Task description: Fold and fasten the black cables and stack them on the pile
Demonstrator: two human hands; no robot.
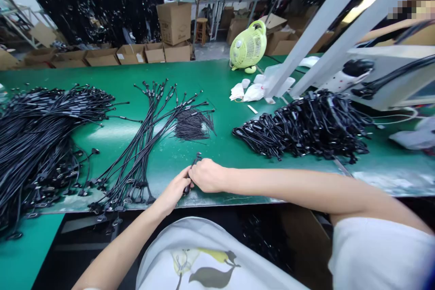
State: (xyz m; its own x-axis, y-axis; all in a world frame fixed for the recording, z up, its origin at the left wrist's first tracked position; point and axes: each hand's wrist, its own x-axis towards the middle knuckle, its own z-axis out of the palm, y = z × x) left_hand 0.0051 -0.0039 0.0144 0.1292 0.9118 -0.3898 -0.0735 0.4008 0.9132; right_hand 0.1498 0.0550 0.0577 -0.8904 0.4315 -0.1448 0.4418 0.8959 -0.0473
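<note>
A short black cable (192, 173) runs between my two hands at the front edge of the green bench mat (217, 145). My left hand (173, 190) pinches its lower end, and my right hand (205, 175) closes over the middle, hiding part of it. To the left, a loose fan of black cables with small connectors (142, 154) lies close to my left hand. Beyond my hands sits a small bunch of thin black wires (193, 125). Large tangled heaps of black cable lie at the far left (41, 136) and on the right (302, 129).
A lime-green desk fan (248, 48) and white plastic bags (249, 92) stand on the far side of the bench. Grey metal posts (306, 41) rise to a machine (380, 77) at the right. Cardboard boxes (175, 22) fill the background.
</note>
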